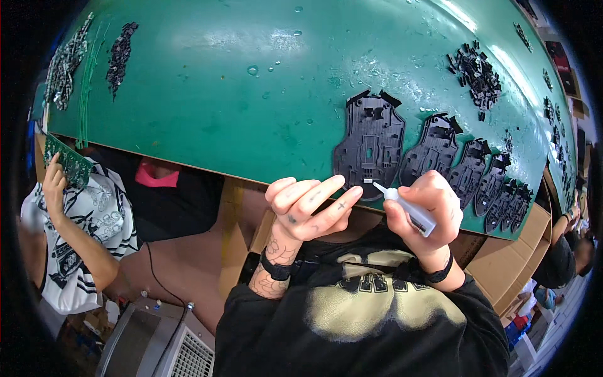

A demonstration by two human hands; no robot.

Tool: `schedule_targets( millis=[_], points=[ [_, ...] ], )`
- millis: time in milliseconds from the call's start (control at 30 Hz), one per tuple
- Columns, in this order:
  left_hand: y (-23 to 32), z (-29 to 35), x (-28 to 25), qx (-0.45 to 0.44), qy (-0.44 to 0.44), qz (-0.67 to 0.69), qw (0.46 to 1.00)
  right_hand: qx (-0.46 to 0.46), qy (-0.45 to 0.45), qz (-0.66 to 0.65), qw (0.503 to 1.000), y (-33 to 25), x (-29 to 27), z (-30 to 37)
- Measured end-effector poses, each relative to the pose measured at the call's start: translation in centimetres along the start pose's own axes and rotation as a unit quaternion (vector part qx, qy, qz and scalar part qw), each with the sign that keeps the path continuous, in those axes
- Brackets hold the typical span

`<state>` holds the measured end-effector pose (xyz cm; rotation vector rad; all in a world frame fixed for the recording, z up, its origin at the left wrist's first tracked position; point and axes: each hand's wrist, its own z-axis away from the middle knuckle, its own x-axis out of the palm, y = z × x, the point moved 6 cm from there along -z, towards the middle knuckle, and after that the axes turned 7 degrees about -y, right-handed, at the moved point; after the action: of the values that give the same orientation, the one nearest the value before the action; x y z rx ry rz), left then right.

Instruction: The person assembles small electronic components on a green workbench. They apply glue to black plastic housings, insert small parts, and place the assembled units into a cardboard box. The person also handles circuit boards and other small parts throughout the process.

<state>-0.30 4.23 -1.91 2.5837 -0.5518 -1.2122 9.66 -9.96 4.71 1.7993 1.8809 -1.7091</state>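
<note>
My right hand grips a small translucent glue bottle with a thin white nozzle. The nozzle tip points left, just beside a small white piece at the near end of a black moulded plastic shell. My left hand is beside that shell's near left edge, fingers stretched out and apart, with nothing visible in them. The shell lies flat at the table's front edge, its ribbed inner side up. Right of it, a second black shell begins a row of several similar ones.
The green table carries a heap of small black parts at the far right. Dark parts, silvery parts and green strips lie at far left. A co-worker's hand holds a green circuit board. Cardboard boxes stand at right.
</note>
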Motion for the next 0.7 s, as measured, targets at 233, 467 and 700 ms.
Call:
schedule_targets(
  millis=[233, 467, 700],
  points=[
    [0.1, 0.3, 0.2, 0.0, 0.01, -0.021, 1.0, -0.008, -0.031, 0.013, 0.999, -0.3, 0.3, -0.5],
    [-0.1, 0.1, 0.0, -0.011, -0.019, 0.005, 1.0, -0.002, -0.006, -0.014, 1.0, -0.1, -0.8, 0.2],
    [4.1, -0.5, 0.1, 0.062, -0.059, 0.268, 0.96, 0.008, 0.066, 0.022, 0.998, 0.7, -5.0, 4.7]
  ],
)
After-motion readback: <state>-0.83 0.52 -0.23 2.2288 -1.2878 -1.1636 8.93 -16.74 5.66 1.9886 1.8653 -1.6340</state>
